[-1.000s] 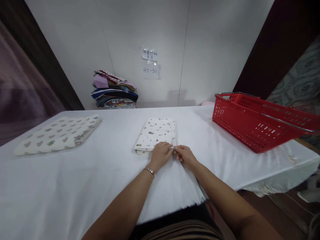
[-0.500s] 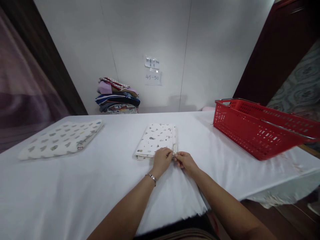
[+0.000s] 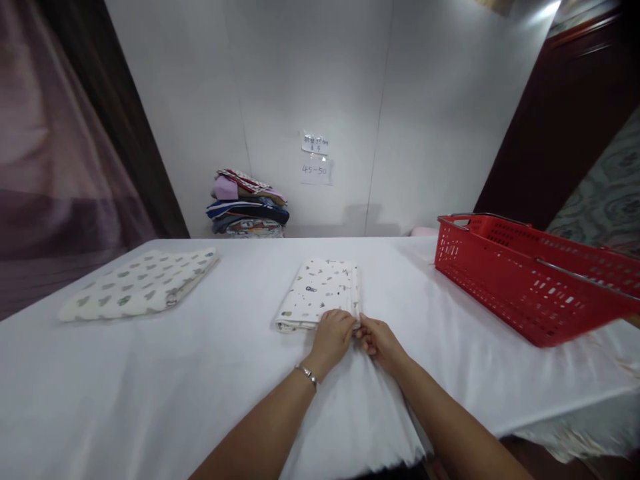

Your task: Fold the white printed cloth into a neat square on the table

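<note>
Tipped upward since a second ago, the view sets everything lower, while the left hand (image 3: 334,337) and right hand (image 3: 379,341) stay at the same near right corner of a folded white patterned cloth (image 3: 323,290). Largest of all, a pale wall (image 3: 435,100) rises beyond both hands. Between it and them spreads the white-covered desk (image 3: 165,393), reaching out to either side of the hands. Well to the right of the right hand stands a red basket (image 3: 500,273). Far to the left of the left hand lies a second folded cloth (image 3: 140,283) with greyish motifs. Beyond the left hand and off to its left, a fabric pile (image 3: 247,207) sits by the desk's far edge. The patterned cloth lies flat on the desk, mostly just ahead of the left hand. That hand rests on its near edge; whether its fingers grip cannot be told. The right hand has thumb and forefinger pinched on the corner, just beside the left fingertips. Smallest, a bracelet (image 3: 307,375) circles the left wrist.
</note>
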Action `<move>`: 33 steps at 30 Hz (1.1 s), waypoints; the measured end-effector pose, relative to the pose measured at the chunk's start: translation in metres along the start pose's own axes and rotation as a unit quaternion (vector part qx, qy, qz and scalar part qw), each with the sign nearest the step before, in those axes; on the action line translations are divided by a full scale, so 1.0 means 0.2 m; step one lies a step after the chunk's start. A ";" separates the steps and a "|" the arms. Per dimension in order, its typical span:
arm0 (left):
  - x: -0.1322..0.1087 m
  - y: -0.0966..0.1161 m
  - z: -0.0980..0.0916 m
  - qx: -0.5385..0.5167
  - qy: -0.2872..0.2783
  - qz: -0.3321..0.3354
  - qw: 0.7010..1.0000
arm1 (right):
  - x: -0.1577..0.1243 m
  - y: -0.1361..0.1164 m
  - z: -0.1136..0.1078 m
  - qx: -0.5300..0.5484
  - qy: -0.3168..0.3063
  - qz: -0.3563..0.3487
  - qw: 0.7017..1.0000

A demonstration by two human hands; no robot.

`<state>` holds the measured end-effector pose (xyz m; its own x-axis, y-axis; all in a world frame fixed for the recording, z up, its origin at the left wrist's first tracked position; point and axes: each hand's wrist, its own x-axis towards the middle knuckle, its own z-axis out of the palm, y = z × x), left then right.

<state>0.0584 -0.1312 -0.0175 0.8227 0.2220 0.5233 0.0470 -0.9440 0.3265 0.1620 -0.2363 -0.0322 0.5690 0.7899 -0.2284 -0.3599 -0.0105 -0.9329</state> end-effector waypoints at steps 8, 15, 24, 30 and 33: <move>-0.05 0.00 -0.06 0.017 -0.040 0.005 0.999 | 0.00 0.01 -0.01 -0.018 0.017 0.008 1.000; -0.14 -0.21 -0.23 0.086 -0.051 -0.011 0.995 | 0.01 -0.08 -0.01 -0.087 0.018 0.004 0.996; -0.25 -0.42 -0.36 0.081 -0.015 -0.074 0.994 | 0.05 -0.23 0.03 -0.107 0.004 0.006 0.994; -0.25 -0.41 -0.36 0.106 -0.007 -0.089 0.990 | 0.04 -0.27 0.05 -0.096 -0.004 -0.009 0.995; -0.25 -0.41 -0.35 0.130 -0.008 -0.083 0.988 | 0.04 -0.28 0.05 -0.095 -0.002 0.003 0.995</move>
<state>-0.0257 -0.0471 -0.0157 0.7998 0.3774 0.4669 0.3243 -0.9261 0.1930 0.1798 -0.2232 0.0202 0.5646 0.7916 -0.2335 -0.2164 -0.1310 -0.9675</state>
